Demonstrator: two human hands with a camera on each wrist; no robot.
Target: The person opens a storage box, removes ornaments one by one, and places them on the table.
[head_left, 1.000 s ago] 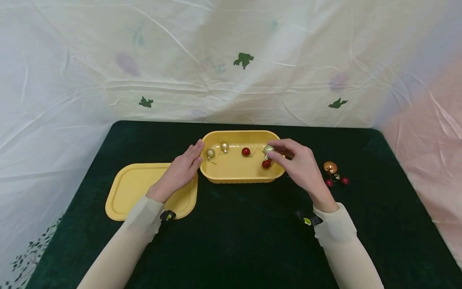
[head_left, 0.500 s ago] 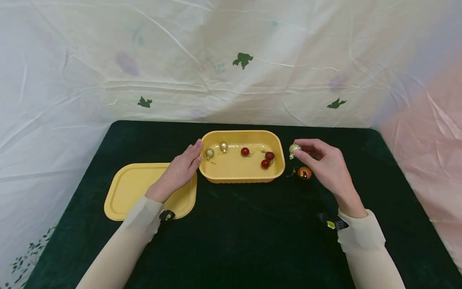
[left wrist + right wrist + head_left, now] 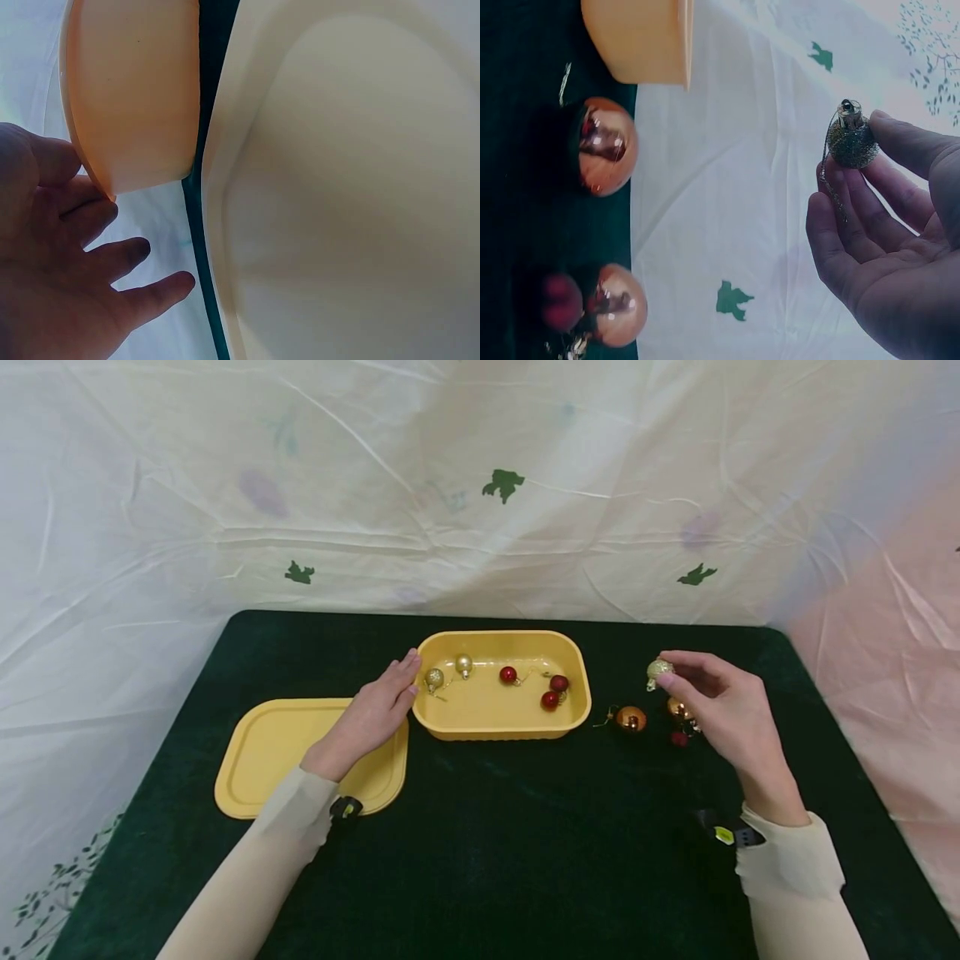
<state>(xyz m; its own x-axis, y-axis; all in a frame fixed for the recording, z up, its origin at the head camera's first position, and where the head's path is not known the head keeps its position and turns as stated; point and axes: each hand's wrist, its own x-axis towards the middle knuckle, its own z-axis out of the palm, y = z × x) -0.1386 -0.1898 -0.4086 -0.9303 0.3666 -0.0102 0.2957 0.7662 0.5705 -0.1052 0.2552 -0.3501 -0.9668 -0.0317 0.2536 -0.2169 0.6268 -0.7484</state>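
Observation:
My right hand [image 3: 723, 706] pinches a glittery gold Christmas bauble [image 3: 660, 670] between thumb and fingers, above the table right of the yellow box [image 3: 501, 732]. Its metal cap and thin hanging string show in the right wrist view. My left hand [image 3: 367, 718] touches the box's left rim; its outer fingers spread apart in the left wrist view. Inside the box lie a glittery gold bauble [image 3: 434, 678], a shiny gold bauble [image 3: 463, 665] and several red baubles [image 3: 507, 675].
A copper bauble [image 3: 631, 719] lies just right of the box. Another copper bauble [image 3: 678, 708] and a red bauble [image 3: 678, 739] lie below my right hand, partly hidden. The yellow lid [image 3: 277, 760] lies flat at left, under my left forearm, on the dark green cloth [image 3: 495, 860].
My right hand has moved right, out of the box and away, carrying the gold bauble. A copper bauble beside the box has come into view. My left hand stays at the rim.

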